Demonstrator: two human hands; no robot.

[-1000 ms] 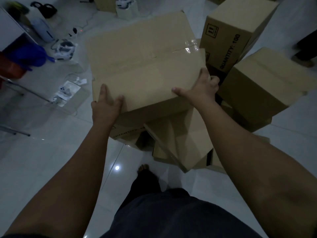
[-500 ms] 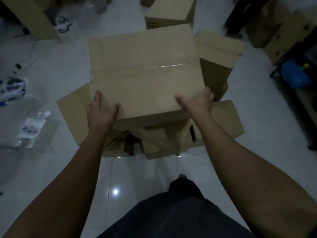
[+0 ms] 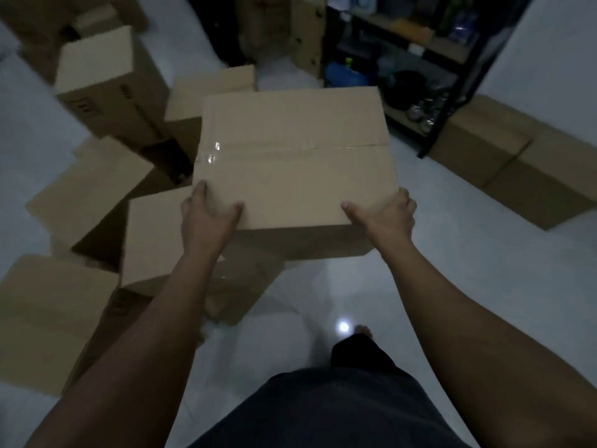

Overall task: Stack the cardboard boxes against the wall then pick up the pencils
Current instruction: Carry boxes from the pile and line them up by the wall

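Observation:
I carry a taped brown cardboard box [image 3: 294,156] in front of me, lifted off the floor. My left hand [image 3: 206,218] grips its near left corner, thumb on top. My right hand [image 3: 387,215] grips the near right corner the same way. Several more cardboard boxes [image 3: 97,82] lie scattered on the floor to the left. Two boxes [image 3: 517,160] sit side by side on the floor against the white wall at the right. No pencils are visible.
A dark shelving unit [image 3: 403,59] with bottles and containers stands ahead at the right. More boxes [image 3: 303,37] stand at the back. White tiled floor [image 3: 420,270] stretches between me and the wall. My foot [image 3: 361,331] shows below.
I have turned to the right with the box in both hands. The shelving unit and the boxes by the wall have come into view; the scattered boxes now lie to my left.

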